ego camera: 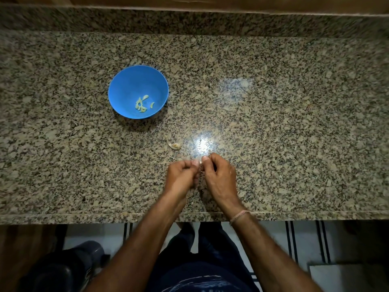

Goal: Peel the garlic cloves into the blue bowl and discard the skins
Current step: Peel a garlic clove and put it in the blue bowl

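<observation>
At lower centre, left hand [181, 175] and right hand [219, 173] pinched a clove [201, 165] between fingertips, bowl [126, 81] at upper left; best: light grip, thumbnail nick, peel lengthwise.

Near the front edge of the counter [273, 123], a garlic clove [201, 165] sits mostly hidden between the left hand [181, 175] and right hand [219, 175].
</observation>
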Demonstrator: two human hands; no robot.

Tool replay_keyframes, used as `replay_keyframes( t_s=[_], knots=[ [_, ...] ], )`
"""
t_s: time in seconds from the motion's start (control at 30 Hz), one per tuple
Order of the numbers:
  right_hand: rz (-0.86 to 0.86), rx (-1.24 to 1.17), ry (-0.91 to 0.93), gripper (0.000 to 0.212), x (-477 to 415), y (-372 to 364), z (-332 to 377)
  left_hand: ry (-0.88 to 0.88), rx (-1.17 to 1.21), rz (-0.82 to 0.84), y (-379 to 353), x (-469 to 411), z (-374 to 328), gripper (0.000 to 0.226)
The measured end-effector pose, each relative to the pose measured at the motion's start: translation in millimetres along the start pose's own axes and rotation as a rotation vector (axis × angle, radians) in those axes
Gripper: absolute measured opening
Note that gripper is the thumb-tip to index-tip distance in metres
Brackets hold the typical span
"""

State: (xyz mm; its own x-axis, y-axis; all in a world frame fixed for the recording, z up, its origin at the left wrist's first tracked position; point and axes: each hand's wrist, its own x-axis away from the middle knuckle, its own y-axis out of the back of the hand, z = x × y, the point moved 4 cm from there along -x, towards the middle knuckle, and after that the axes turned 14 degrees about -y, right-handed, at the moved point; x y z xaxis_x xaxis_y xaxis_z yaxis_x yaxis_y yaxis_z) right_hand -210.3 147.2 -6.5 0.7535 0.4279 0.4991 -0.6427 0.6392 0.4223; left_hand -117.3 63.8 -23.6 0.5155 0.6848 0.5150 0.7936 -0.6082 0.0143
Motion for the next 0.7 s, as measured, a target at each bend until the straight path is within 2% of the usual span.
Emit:
replay_keyframes(
  t_s=[0.03,0.07,0.1,0.13,0.17,0.2,0.23,0.27,0.37,0.4,0.43,0.47,0.5,0.57,0.6,0.63,0.67,0.7],
  knots=[
    [-0.034,0.037,0.046,0.037,0.7,-1.7,1.2,0.031,0.04,0.024,-1.6,1.3,1.6,0.022],
    [-0.047,0.062,0.051,0.038,0.9,-3.0,1.0,-0.047,-0.087,0.032,-0.7,1.6,-2.1,0.021],
    [-0.034,0.06,0.007,0.038,-0.7,-2.9,-1.5,-0.219,-0.348,0.038,0.5,1.9,-8.3,0.018],
    [0.002,0.017,-0.09,0.037,-2.7,-2.2,-4.3,-0.423,-0.608,-0.012,2.3,4.3,-16.3,0.013],
    [0.073,-0.085,-0.23,0.035,-3.2,-2.6,-7.3,-0.587,-0.752,-0.041,2.1,7.4,-22.9,0.009],
    [0.162,-0.209,-0.357,0.032,-1.7,-3.7,-8.1,-0.657,-0.784,-0.055,1.6,9.0,-25.4,0.007],
    [0.213,-0.273,-0.406,0.03,-0.5,-4.2,-7.3,-0.627,-0.708,-0.066,2.0,7.5,-26.4,0.007],
    [0.203,-0.253,-0.358,0.03,0.4,-3.1,-5.5,-0.507,-0.529,-0.053,2.6,3.8,-22.3,0.008],
    [-0.033,0.148,0.145,0.032,-0.1,2.8,0.9,0.139,0.166,0.039,-0.9,1.7,-5.5,0.015],
    [-0.079,0.248,0.245,0.032,-0.2,2.7,1.0,0.28,0.339,0.054,-3.0,4.2,-2.3,0.015],
    [-0.097,0.282,0.283,0.031,-1.1,2.4,1.4,0.33,0.429,0.054,-4.1,6.1,-0.6,0.016],
    [-0.096,0.263,0.272,0.031,-2.6,2.7,0.2,0.295,0.421,0.043,-4.8,7.1,0.4,0.016],
    [-0.066,0.176,0.19,0.032,-4.2,3.6,-1.5,0.172,0.294,0.016,-2.9,6.1,0.6,0.016],
    [0.069,-0.087,-0.076,0.033,-4.2,2.9,-5.7,-0.173,-0.182,-0.058,2.3,3.5,-7.8,0.013],
    [0.096,-0.155,-0.154,0.033,-2.5,1.9,-7.0,-0.292,-0.337,-0.096,2.7,4.4,-13.7,0.011],
    [0.076,-0.14,-0.141,0.032,-1.0,1.4,-6.1,-0.317,-0.344,-0.111,2.0,4.7,-16.2,0.01],
    [0.009,-0.049,-0.038,0.031,0.2,2.1,-2.5,-0.238,-0.22,-0.087,1.5,2.0,-14.1,0.011],
    [-0.076,0.072,0.104,0.03,1.1,3.0,1.6,-0.064,-0.026,-0.043,0.0,0.1,-10.1,0.012]
  ],
)
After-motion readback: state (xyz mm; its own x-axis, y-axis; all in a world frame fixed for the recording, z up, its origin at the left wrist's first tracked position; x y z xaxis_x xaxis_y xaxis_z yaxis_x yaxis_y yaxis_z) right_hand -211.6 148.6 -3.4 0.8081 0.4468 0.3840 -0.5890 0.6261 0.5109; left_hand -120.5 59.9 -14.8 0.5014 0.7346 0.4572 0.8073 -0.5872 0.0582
